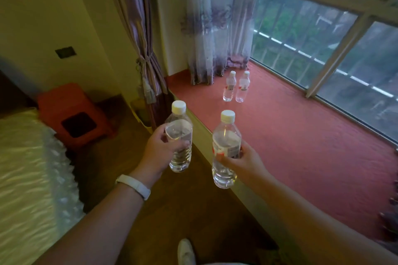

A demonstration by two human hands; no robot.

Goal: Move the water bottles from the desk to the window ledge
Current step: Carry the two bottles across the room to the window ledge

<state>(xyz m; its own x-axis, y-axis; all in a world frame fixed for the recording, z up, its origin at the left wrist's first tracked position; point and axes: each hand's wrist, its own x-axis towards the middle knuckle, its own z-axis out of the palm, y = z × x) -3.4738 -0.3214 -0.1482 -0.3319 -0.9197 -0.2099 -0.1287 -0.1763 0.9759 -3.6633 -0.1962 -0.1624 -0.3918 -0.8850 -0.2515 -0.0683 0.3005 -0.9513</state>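
Observation:
My left hand [158, 149] grips a clear water bottle [179, 135] with a white cap, held upright above the floor just short of the ledge. My right hand [243, 160] grips a second clear bottle [225, 148] with a red and white label, upright at the ledge's front edge. Two more bottles, one on the left [229, 86] and one on the right [243, 87], stand side by side on the red window ledge [301, 135], far back near the curtain.
A sheer curtain [213, 23] hangs at the ledge's far end, and a tied drape [148, 66] hangs beside it. The window [336, 54] runs along the right. A bed [25, 168] lies at left, with an orange stool [73, 114] behind it. Wooden floor lies below.

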